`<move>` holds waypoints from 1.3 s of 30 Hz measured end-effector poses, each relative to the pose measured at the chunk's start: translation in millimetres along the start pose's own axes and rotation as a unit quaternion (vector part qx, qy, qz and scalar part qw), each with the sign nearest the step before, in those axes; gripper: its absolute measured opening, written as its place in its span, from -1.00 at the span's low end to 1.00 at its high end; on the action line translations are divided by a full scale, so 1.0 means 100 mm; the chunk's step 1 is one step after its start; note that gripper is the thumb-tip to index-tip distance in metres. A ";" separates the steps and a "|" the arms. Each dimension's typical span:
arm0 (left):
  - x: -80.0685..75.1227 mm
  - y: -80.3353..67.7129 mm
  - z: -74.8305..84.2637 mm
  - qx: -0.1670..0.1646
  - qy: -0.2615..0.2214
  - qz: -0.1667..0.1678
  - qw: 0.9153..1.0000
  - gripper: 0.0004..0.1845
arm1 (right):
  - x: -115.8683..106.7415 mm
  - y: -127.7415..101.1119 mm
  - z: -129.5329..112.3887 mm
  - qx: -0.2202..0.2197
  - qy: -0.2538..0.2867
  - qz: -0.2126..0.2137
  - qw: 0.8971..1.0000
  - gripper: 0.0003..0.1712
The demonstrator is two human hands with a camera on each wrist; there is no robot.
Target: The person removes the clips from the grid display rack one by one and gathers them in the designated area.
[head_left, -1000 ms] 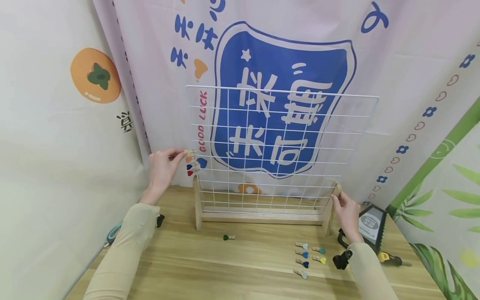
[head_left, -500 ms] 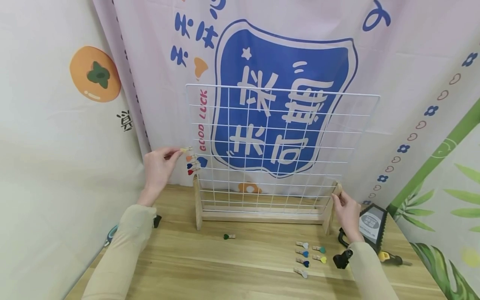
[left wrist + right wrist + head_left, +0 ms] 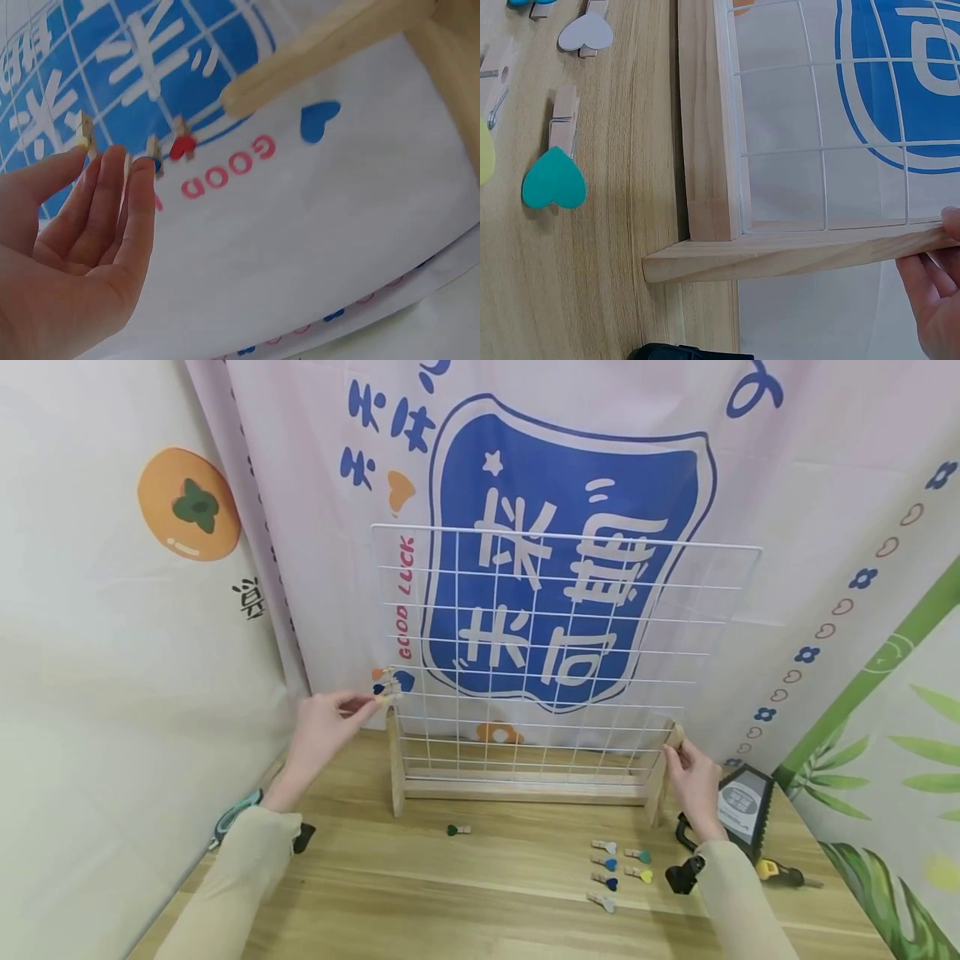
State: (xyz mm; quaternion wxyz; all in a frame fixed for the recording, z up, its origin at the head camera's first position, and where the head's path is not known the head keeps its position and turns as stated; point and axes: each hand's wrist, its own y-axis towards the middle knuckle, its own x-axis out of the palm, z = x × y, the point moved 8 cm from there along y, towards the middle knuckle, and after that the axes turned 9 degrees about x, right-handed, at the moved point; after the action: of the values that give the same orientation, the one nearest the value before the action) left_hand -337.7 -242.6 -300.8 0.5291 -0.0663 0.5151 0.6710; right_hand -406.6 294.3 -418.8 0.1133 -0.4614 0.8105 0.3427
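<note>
— Where does the wire grid [image 3: 555,652] stand?
— Upright in its wooden stand [image 3: 525,792] at the table's [image 3: 450,893] twelve o'clock, before the curtain [image 3: 585,460]; clips [image 3: 386,683] sit on its nine o'clock edge; the left hand [image 3: 324,727] is just beside them.
— And the right hand [image 3: 693,781]?
— On the stand's three o'clock post; loose clips [image 3: 618,877] lie at its five o'clock; a single clip [image 3: 458,831] lies before the stand at six o'clock.

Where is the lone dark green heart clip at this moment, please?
In the head view, the dark green heart clip lies alone on the wooden table, just in front of the wooden stand, left of centre.
</note>
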 end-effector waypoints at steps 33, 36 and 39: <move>1.63 -1.12 -0.47 -0.019 0.036 -0.182 0.982 -0.95 | -0.01 -0.01 -0.01 -0.005 -0.003 0.015 1.000 -0.77; 1.65 -1.13 -0.47 -0.026 0.038 -0.191 0.981 -0.96 | 0.00 -0.01 0.00 -0.004 -0.003 0.013 1.000 -0.77; 1.68 -1.15 -0.48 -0.035 0.035 -0.201 0.978 -0.97 | 0.00 0.00 0.00 -0.004 -0.003 0.012 1.000 -0.77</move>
State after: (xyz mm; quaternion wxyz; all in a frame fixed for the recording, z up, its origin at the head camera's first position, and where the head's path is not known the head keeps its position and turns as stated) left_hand -342.9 -182.2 -500.4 0.6320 -0.2102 0.4858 0.5660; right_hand -406.5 294.3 -418.8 0.1100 -0.4508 0.8142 0.3489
